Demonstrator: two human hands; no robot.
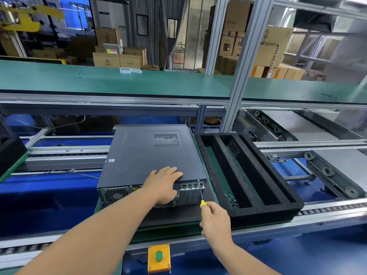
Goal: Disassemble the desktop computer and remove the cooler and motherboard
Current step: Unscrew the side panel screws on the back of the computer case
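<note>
Head view: left hand (163,182) flat on computer (151,155); right hand (215,221) grips screwdriver (201,195).

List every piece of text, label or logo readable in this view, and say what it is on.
None can be read.
Sticker on the computer case: too small.
Yellow label by its rear ports: blurred.
Printing on the cardboard boxes: blurred.
Red and yellow label on the grey box: blurred.
</note>
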